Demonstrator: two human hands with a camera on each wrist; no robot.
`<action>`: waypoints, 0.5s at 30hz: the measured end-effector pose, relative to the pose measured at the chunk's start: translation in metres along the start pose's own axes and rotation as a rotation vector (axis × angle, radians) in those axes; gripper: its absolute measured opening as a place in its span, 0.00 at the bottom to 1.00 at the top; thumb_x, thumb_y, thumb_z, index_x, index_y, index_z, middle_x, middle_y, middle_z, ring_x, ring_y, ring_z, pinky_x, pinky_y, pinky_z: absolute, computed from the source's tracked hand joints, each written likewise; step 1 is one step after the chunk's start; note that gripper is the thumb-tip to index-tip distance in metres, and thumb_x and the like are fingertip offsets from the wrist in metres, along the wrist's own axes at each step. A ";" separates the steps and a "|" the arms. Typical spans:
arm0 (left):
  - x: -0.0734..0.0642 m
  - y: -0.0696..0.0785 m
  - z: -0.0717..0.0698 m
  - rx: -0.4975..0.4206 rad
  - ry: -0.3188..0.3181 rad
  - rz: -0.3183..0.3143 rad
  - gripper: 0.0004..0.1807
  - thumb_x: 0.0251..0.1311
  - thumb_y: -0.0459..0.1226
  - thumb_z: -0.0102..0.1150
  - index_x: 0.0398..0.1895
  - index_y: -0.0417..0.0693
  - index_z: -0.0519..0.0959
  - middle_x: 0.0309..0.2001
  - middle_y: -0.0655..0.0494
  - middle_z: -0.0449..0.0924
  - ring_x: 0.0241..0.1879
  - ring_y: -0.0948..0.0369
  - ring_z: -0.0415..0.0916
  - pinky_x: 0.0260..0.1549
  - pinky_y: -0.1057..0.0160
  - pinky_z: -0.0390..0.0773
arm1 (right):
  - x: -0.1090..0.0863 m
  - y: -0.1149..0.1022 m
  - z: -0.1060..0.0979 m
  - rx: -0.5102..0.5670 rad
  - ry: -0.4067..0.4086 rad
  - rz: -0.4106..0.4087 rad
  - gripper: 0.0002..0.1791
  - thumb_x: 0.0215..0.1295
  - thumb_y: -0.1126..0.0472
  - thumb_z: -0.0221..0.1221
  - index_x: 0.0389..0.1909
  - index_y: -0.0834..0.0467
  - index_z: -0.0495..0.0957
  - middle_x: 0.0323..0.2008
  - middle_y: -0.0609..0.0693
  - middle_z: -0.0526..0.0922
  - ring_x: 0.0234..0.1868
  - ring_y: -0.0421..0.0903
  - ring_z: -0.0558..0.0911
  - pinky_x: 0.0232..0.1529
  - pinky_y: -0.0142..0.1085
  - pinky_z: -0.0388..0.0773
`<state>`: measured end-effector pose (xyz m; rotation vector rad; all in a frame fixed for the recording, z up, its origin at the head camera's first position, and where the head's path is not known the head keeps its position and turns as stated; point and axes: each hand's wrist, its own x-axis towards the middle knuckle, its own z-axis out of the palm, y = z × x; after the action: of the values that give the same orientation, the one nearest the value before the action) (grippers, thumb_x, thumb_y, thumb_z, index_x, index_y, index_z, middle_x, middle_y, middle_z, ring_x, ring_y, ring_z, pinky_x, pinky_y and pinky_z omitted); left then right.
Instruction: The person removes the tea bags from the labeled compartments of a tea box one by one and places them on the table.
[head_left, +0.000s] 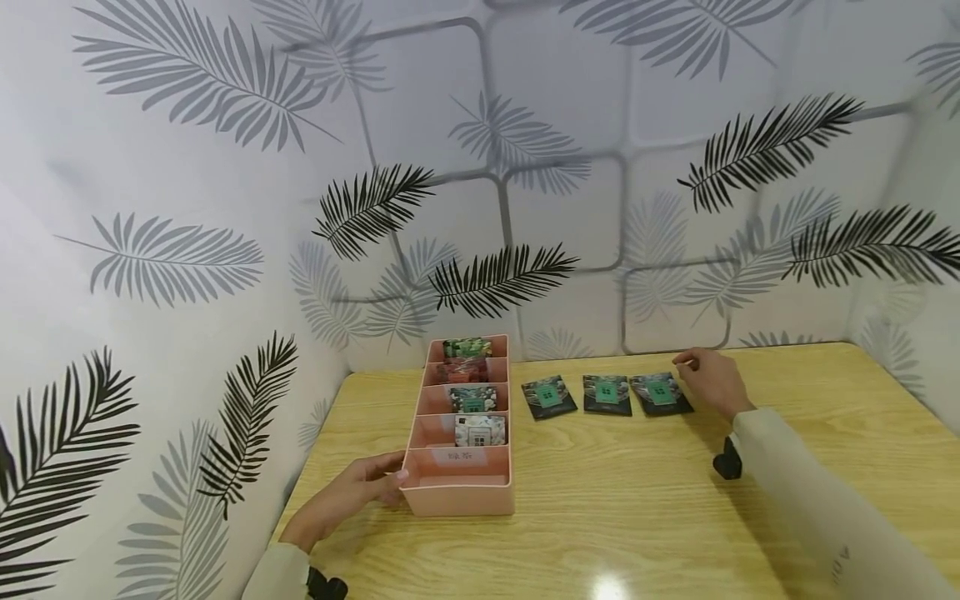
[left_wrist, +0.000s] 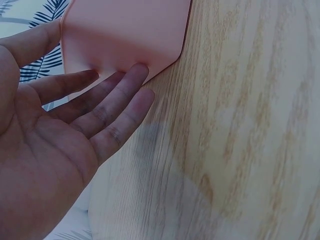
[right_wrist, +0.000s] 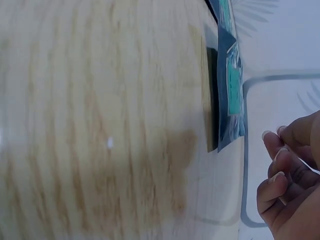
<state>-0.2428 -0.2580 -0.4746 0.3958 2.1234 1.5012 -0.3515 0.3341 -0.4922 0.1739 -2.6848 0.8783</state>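
A long pink divided organizer box [head_left: 459,498] stands on the table, with small packets in its rear compartments and nothing in the front one. At its near left corner is my left hand [head_left: 352,493]; its fairly straight fingers [left_wrist: 116,100] touch the outer wall, thumb by the rim. To the right of the box three dark flat packets with green labels lie in a row: a left one [head_left: 549,397], a middle one [head_left: 607,394] and a right one [head_left: 662,393]. Beside the right packet hovers my right hand [head_left: 712,380], fingers loosely bent, thumb near the index fingertip, holding nothing.
In the box, from back to front, are a green packet [head_left: 467,348], red packets [head_left: 462,369], a dark green packet [head_left: 474,400] and a white packet [head_left: 481,431]. A leaf-patterned wall [head_left: 570,250] rises behind the wooden table [head_left: 615,492].
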 end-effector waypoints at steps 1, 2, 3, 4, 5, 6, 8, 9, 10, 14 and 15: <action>0.000 0.000 0.000 -0.003 0.000 0.001 0.33 0.71 0.48 0.48 0.74 0.45 0.55 0.70 0.42 0.57 0.53 0.53 0.75 0.51 0.48 0.75 | -0.001 -0.002 0.000 0.001 -0.001 -0.010 0.14 0.71 0.61 0.51 0.46 0.66 0.80 0.36 0.60 0.83 0.30 0.51 0.80 0.27 0.45 0.76; 0.000 0.000 0.000 -0.004 0.000 0.002 0.33 0.71 0.48 0.48 0.74 0.45 0.55 0.70 0.43 0.57 0.53 0.53 0.75 0.52 0.48 0.74 | -0.001 -0.004 0.001 0.001 0.000 -0.019 0.14 0.71 0.61 0.52 0.46 0.66 0.80 0.37 0.61 0.83 0.31 0.52 0.81 0.28 0.46 0.76; 0.000 0.000 0.000 -0.004 -0.001 0.005 0.33 0.71 0.47 0.48 0.74 0.45 0.55 0.70 0.43 0.57 0.54 0.53 0.75 0.52 0.47 0.74 | -0.002 -0.007 0.001 0.002 0.000 -0.025 0.14 0.70 0.61 0.52 0.46 0.66 0.80 0.37 0.61 0.83 0.31 0.53 0.81 0.29 0.46 0.76; 0.000 0.000 0.000 -0.004 -0.003 0.006 0.33 0.71 0.47 0.48 0.74 0.45 0.55 0.70 0.43 0.57 0.54 0.53 0.74 0.52 0.47 0.74 | -0.002 -0.009 0.001 0.002 0.000 -0.030 0.14 0.70 0.60 0.53 0.46 0.65 0.81 0.37 0.60 0.83 0.31 0.53 0.81 0.29 0.47 0.76; 0.000 0.000 0.000 -0.005 -0.003 0.006 0.33 0.71 0.47 0.48 0.74 0.45 0.55 0.70 0.43 0.57 0.54 0.53 0.74 0.52 0.47 0.74 | -0.003 -0.012 0.002 -0.001 0.001 -0.033 0.13 0.70 0.60 0.53 0.46 0.64 0.81 0.37 0.60 0.83 0.31 0.53 0.81 0.29 0.46 0.76; 0.000 0.000 0.000 -0.004 -0.004 0.006 0.33 0.71 0.47 0.48 0.74 0.45 0.55 0.70 0.43 0.57 0.54 0.53 0.74 0.52 0.47 0.74 | -0.003 -0.014 0.002 -0.003 0.002 -0.040 0.13 0.70 0.60 0.53 0.46 0.64 0.81 0.37 0.59 0.83 0.31 0.52 0.81 0.29 0.46 0.76; 0.000 0.001 0.000 -0.002 -0.002 0.006 0.33 0.71 0.47 0.48 0.74 0.45 0.55 0.70 0.43 0.58 0.54 0.53 0.74 0.52 0.47 0.74 | -0.004 -0.019 0.002 -0.003 0.002 -0.053 0.13 0.70 0.59 0.54 0.46 0.63 0.80 0.38 0.59 0.83 0.32 0.52 0.80 0.29 0.44 0.76; 0.000 0.000 0.000 -0.001 -0.003 0.007 0.32 0.71 0.47 0.48 0.74 0.45 0.55 0.70 0.43 0.58 0.54 0.53 0.74 0.52 0.47 0.74 | -0.004 -0.021 0.002 -0.004 0.001 -0.059 0.13 0.70 0.59 0.54 0.46 0.63 0.81 0.38 0.59 0.83 0.32 0.52 0.80 0.28 0.43 0.75; 0.000 0.001 0.000 -0.001 -0.001 0.007 0.32 0.71 0.47 0.48 0.74 0.45 0.56 0.70 0.43 0.59 0.54 0.53 0.74 0.52 0.47 0.74 | -0.005 -0.023 0.002 -0.003 0.000 -0.065 0.13 0.70 0.59 0.54 0.46 0.63 0.80 0.38 0.59 0.83 0.32 0.52 0.80 0.27 0.43 0.75; 0.000 0.000 0.001 0.002 0.006 0.005 0.33 0.71 0.47 0.48 0.73 0.44 0.56 0.69 0.42 0.59 0.53 0.53 0.75 0.52 0.47 0.74 | -0.005 -0.032 0.003 0.012 -0.012 -0.083 0.13 0.70 0.59 0.54 0.47 0.62 0.80 0.38 0.59 0.83 0.29 0.51 0.80 0.24 0.40 0.73; 0.000 0.000 0.001 0.003 0.006 0.004 0.33 0.71 0.47 0.48 0.73 0.44 0.56 0.69 0.42 0.59 0.53 0.53 0.75 0.52 0.47 0.74 | -0.005 -0.035 0.004 0.016 -0.017 -0.085 0.13 0.70 0.58 0.54 0.47 0.62 0.80 0.38 0.59 0.83 0.27 0.49 0.79 0.23 0.39 0.72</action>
<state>-0.2426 -0.2572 -0.4744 0.3967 2.1311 1.5037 -0.3402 0.3039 -0.4778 0.2978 -2.6655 0.8763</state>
